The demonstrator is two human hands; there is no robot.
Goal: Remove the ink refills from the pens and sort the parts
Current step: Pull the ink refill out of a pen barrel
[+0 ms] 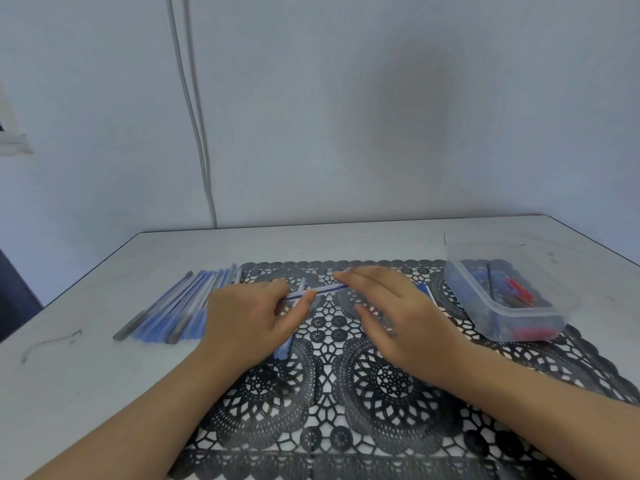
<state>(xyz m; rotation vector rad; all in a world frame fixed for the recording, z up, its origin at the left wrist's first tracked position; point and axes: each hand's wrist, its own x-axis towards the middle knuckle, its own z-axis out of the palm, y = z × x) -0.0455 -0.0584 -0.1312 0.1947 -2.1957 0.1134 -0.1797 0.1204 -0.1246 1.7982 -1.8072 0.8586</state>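
Head view, motion-blurred. Any print on the pens is too smeared to read.

Left hand (242,323): fingers curled, thumb and index pinching one pen (322,291). It is a thin clear tube with a blue ink line inside, held roughly level just above the mat.

Right hand (391,317): fingers (349,280) stretched straight, released, thumb splayed to the near side. The pen's right end runs under those fingers; cannot tell if they touch it.

- Left of the left fingers: row of pens (173,306) side by side on the bench, clear barrels, blue and grey ends, partly hidden by the left hand.
- Just beyond the left thumb: short clear piece (303,284) on the mat.
- Near side of the left palm: blue piece (283,349) poking out.
- Just right of the right hand: small blue-and-white parts (426,292), half hidden by its knuckles.
- Further right: clear plastic container (464,292), open-topped, holding red and blue parts plus one dark stick, sitting on the mat's far right corner.

Mat (346,393): black lace pattern, under both hands. Bench (86,375): pale grey, scuffed, dark scribble marks. Wall (381,116) behind: plain pale blue-grey, with a pale cable (188,98) running down it to the bench edge.
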